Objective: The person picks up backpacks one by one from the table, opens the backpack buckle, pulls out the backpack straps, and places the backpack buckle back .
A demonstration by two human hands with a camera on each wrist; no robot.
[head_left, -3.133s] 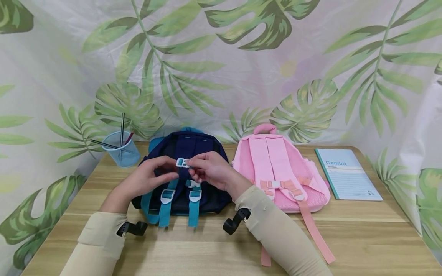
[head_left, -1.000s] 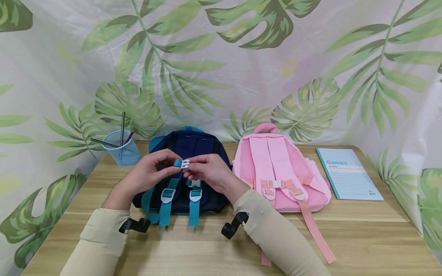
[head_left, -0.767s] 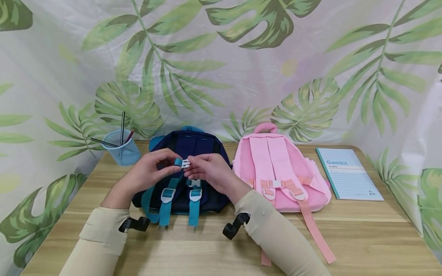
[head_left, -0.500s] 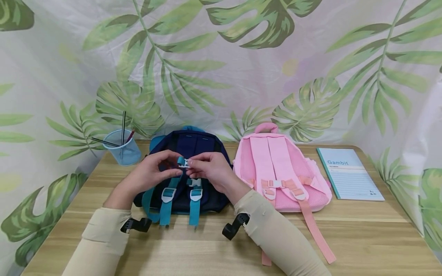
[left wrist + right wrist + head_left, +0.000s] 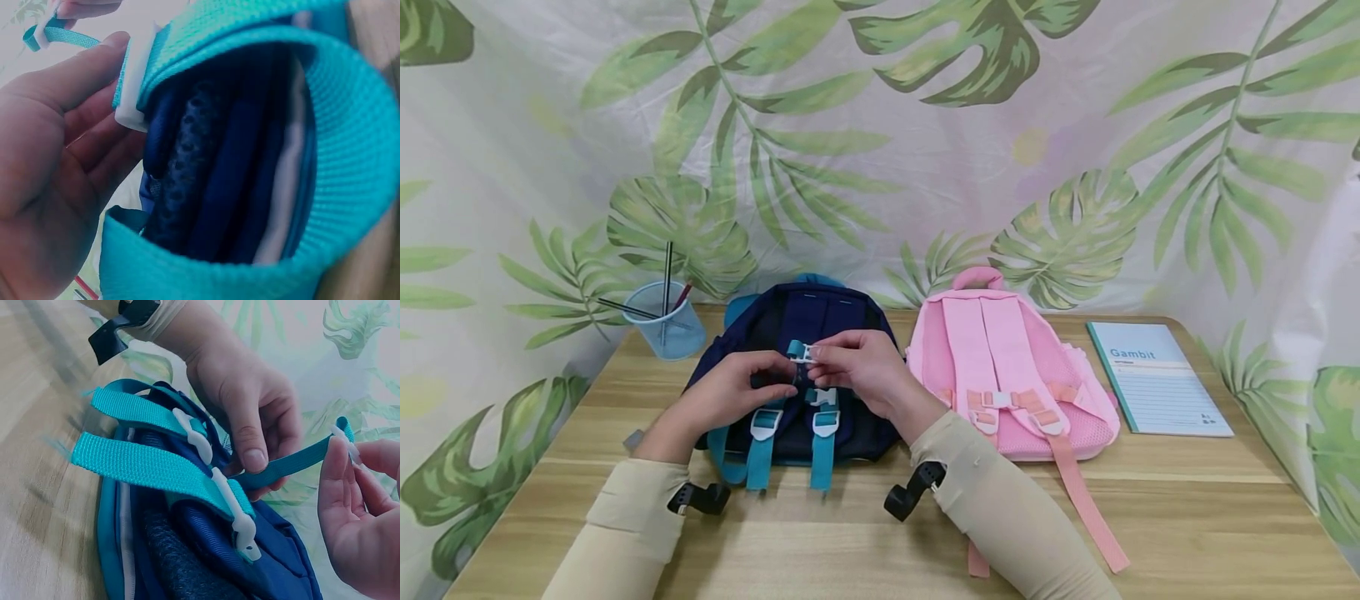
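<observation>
A navy backpack (image 5: 752, 325) with teal straps lies on the table, back side up. My right hand (image 5: 868, 371) pinches a white side-release buckle half (image 5: 801, 353) on a teal strap, just above the pack. In the right wrist view, the left hand (image 5: 247, 406) has its thumb over this teal strap (image 5: 300, 464) and fingers beneath it, closer to the pack than the buckle. The other white buckle half (image 5: 823, 397) rests on the pack, beside the right shoulder strap. Two white strap adjusters (image 5: 765, 425) hang near the front, their teal ends trailing onto the table.
A pink backpack (image 5: 958, 333) lies to the right, its long strap ends reaching the front of the table (image 5: 820, 550). Farther right is a light-blue notebook (image 5: 1157, 379). At the back left stands a blue mesh pen cup (image 5: 673, 333) holding pencils.
The left hand has come off the buckle and moved slightly down and toward me, onto the strap below. The right hand keeps the buckle, which has turned in its fingers.
</observation>
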